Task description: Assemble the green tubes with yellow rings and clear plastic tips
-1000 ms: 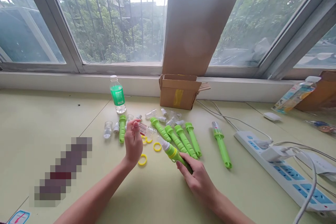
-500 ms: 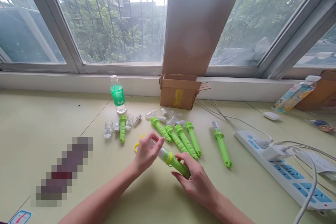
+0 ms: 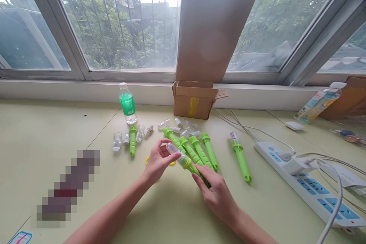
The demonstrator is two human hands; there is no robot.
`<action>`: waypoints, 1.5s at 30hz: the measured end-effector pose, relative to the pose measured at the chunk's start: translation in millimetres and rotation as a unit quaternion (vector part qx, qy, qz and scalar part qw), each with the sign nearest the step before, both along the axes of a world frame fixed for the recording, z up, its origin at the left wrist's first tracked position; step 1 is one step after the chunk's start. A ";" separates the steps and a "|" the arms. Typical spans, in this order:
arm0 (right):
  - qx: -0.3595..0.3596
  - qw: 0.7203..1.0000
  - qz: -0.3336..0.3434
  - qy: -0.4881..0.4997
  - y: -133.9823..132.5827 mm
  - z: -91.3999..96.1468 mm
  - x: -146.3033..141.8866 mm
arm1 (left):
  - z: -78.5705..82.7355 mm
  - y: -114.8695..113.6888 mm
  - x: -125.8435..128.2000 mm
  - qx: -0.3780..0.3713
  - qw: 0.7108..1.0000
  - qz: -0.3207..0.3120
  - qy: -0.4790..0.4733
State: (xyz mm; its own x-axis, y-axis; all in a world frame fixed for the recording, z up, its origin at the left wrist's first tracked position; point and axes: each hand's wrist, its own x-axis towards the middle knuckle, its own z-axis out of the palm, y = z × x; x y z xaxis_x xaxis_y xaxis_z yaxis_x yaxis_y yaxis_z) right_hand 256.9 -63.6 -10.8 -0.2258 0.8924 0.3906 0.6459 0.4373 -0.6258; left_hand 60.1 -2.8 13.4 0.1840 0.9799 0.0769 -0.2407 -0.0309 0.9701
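A green flashlight (image 3: pixel 187 162) with a yellow ring and a clear ribbed cap (image 3: pixel 173 149) is held tilted above the table. My right hand (image 3: pixel 215 188) is closed round its green handle. At the upper end my left hand (image 3: pixel 160 159) has its thumb and fingers about the clear cap. Yellow rings (image 3: pixel 147 160) lie partly hidden behind my left hand. Just beyond are several green handles (image 3: pixel 191 151) without caps. To the right rests a flashlight (image 3: pixel 240 158) with a clear cap on it.
Clear caps (image 3: pixel 117 142), small white lamp pieces (image 3: pixel 149 131) and another green handle (image 3: pixel 132 141) lie at the left. Behind them stand a green-labelled bottle (image 3: pixel 127 103) and a cardboard box (image 3: pixel 194 101). A power strip (image 3: pixel 309 187) with cables is on the right.
The flashlight has moved slightly up and away. My left hand has shifted lower along the clear cap, so its rounded tip now shows. My right hand stays on the handle.
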 end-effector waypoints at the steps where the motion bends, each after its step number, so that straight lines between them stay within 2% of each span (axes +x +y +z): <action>1: 0.003 1.000 0.002 0.000 -0.1 -1.5 -0.1 | -0.3 0.8 -0.7 -0.001 1.000 -0.006 0.001; 4: -0.003 1.000 -0.010 0.018 -1.2 -4.8 -0.9 | -0.5 2.6 -2.9 -0.004 1.000 -0.020 0.005; 7: -0.039 0.998 -0.030 0.030 -2.6 -3.1 -1.7 | 0.4 3.2 -5.1 -0.007 1.000 -0.028 0.012; 13: -0.093 0.994 -0.011 0.054 -1.5 7.0 -0.8 | 3.6 2.9 -7.1 -0.006 0.999 -0.043 0.017; 15: -0.144 0.986 0.011 0.084 -1.2 8.1 -0.3 | 3.9 2.7 -7.3 -0.005 0.999 -0.051 0.013; 17: -0.225 0.965 0.043 0.124 -1.5 8.4 -0.4 | 3.4 3.0 -7.7 -0.004 0.998 -0.066 0.003; 19: -0.268 0.949 0.054 0.159 -1.9 8.9 -1.0 | 2.6 3.8 -8.5 -0.003 0.997 -0.082 -0.008; 21: -0.247 0.955 0.036 0.163 -1.6 9.9 -1.6 | 2.0 4.8 -9.2 -0.005 0.996 -0.089 -0.018; 24: -0.162 0.978 -0.015 0.131 -0.2 9.7 -1.4 | 1.9 5.4 -9.1 -0.007 0.996 -0.084 -0.026; 27: -0.098 0.988 -0.057 0.106 0.7 5.1 -0.4 | 1.7 4.4 -7.2 -0.001 0.996 -0.083 -0.015; 30: -0.047 0.993 -0.070 0.080 -0.1 1.5 -0.2 | 0.3 2.9 -4.9 -0.009 0.999 -0.048 0.019; 32: -0.042 0.994 -0.065 0.075 -1.2 3.5 -0.7 | -0.5 2.5 -4.4 -0.015 0.999 -0.027 0.037; 34: -0.096 0.990 -0.042 0.098 -1.9 9.0 -1.1 | -0.4 2.7 -5.1 -0.015 0.998 -0.037 0.040; 35: -0.154 0.981 -0.014 0.120 -2.0 12.3 -1.2 | 0.0 3.0 -5.9 -0.014 0.998 -0.052 0.035; 36: -0.223 0.962 0.016 0.154 -1.8 15.5 -1.2 | 0.5 3.3 -6.7 -0.012 0.997 -0.068 0.027; 38: -0.354 0.906 0.072 0.220 -1.3 20.2 -1.1 | 2.0 3.9 -8.7 -0.007 0.996 -0.093 0.012; 39: -0.393 0.883 0.086 0.241 -0.9 21.4 -1.1 | 3.0 4.1 -9.7 -0.006 0.995 -0.101 0.005; 40: -0.407 0.874 0.091 0.249 -0.6 21.7 -1.3 | 4.1 4.2 -10.6 -0.006 0.994 -0.108 0.000; 41: -0.394 0.883 0.086 0.242 -0.4 21.3 -1.5 | 5.3 4.2 -11.5 -0.007 0.994 -0.113 -0.004; 42: -0.356 0.905 0.074 0.219 -0.3 20.2 -1.8 | 6.6 4.1 -12.3 -0.010 0.993 -0.118 -0.009; 45: -0.158 0.983 0.021 0.087 -0.7 14.1 -1.9 | 10.5 3.1 -12.6 -0.034 0.990 -0.129 -0.042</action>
